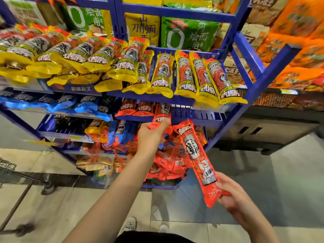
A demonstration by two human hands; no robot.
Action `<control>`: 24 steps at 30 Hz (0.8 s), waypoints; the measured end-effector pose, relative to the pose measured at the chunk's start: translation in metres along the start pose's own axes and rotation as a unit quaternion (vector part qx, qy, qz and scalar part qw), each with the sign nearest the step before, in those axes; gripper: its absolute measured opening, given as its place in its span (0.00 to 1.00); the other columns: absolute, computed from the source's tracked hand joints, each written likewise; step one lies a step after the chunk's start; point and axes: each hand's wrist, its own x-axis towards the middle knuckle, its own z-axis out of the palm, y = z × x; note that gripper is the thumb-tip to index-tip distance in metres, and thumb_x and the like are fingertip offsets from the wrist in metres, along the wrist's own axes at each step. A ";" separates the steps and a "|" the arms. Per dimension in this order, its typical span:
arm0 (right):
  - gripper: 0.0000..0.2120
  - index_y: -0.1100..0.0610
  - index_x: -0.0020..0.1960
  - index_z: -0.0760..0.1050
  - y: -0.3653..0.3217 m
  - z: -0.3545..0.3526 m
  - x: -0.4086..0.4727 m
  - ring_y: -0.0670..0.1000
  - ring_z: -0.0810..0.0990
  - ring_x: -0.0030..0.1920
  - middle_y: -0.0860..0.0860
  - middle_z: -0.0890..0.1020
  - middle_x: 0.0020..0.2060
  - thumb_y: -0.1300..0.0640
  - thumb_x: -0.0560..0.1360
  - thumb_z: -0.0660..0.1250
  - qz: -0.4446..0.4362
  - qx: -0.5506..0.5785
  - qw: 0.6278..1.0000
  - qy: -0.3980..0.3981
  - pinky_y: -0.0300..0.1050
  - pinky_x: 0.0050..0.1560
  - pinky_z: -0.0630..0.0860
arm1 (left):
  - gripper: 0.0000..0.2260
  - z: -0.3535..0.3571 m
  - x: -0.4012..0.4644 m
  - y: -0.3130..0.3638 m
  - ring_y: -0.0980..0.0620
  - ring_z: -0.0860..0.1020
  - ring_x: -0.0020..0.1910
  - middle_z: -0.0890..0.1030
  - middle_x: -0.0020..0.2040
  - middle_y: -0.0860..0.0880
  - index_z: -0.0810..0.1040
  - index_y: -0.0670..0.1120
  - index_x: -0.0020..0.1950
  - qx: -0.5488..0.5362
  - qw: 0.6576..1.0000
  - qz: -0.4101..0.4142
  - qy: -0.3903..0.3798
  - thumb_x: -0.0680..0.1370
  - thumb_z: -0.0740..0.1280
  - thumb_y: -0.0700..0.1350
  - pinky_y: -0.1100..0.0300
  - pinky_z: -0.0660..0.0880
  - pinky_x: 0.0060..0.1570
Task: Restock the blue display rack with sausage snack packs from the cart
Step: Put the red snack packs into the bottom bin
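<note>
head view: at the centre of the frame the left hand [150, 134] reaches up to the blue display rack [259, 81], fingers curled round the bottom end of a red sausage pack [162, 114] whose top is already in the second shelf, just right of two red packs [135, 106] lying there. to the right of it that shelf [196, 114] shows bare blue slats.

in the lower right of the frame the right hand [233, 195] grips a second red pack [196, 158] by its flat sealed end, thumb and fingers closed on it, the pack tilted up and leftward toward the rack and touching nothing else.

upper left to centre, the shelf above is crowded with yellow packs [122, 64] overlapping one another and hanging over the front lip. blue packs [57, 102] fill the left half of the second shelf. low in the centre a heap of red packs [164, 165] sits in the bottom tier. at the left edge a bit of wire cart [7, 167] shows.

these packs look light and long, with a glossy film that i'd guess is slippery; the sausages inside give some stiffness, yet the sealed ends are limp. i'd take one round the filled body near the lower end rather than by the flat seal, so it slides in straight and doesn't swing or slip.
</note>
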 end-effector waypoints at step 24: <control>0.24 0.62 0.59 0.77 -0.011 -0.009 -0.013 0.52 0.82 0.43 0.60 0.83 0.49 0.57 0.63 0.68 -0.014 -0.018 0.999 0.030 0.41 0.39 0.78 | 0.13 0.007 0.026 0.000 0.53 0.76 0.38 0.81 0.44 0.45 0.81 0.40 0.51 0.014 1.000 -0.006 0.010 0.74 0.71 0.49 0.59 0.73 0.40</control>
